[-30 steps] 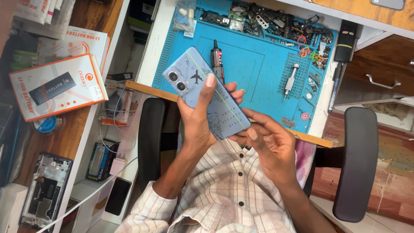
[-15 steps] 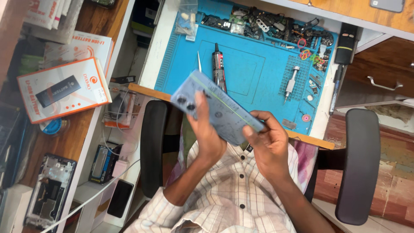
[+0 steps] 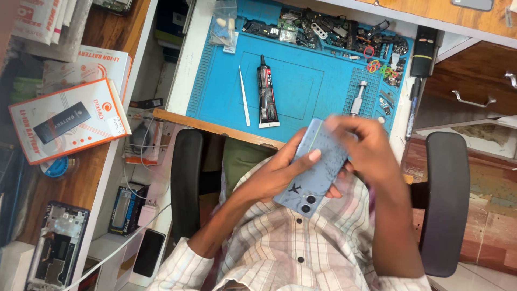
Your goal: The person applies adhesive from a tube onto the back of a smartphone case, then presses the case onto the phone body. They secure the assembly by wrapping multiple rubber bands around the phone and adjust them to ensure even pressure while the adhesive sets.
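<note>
A light blue phone (image 3: 315, 170) with two round camera lenses and a small plane sticker on its back is held over my lap, back side up, lenses toward my body. My left hand (image 3: 280, 170) grips its left edge, thumb lying across the back. My right hand (image 3: 363, 145) covers the phone's far end, fingers curled over it and blurred. Beyond the hands, a blue work mat (image 3: 301, 81) carries a black glue tube (image 3: 266, 91), white tweezers (image 3: 244, 96) and a small screwdriver (image 3: 358, 97).
Loose phone parts and rubber bands crowd the mat's far edge (image 3: 344, 29). An orange-and-white battery box (image 3: 67, 118) lies on the wooden shelf at left, a bare phone frame (image 3: 54, 250) below it. Black chair armrests (image 3: 186, 183) flank my body. A drawer (image 3: 479, 86) sits at right.
The phone has been turned end for end: its camera lenses, pointing away before, now face my body. Both hands came lower and rightward, uncovering the glue tube and tweezers.
</note>
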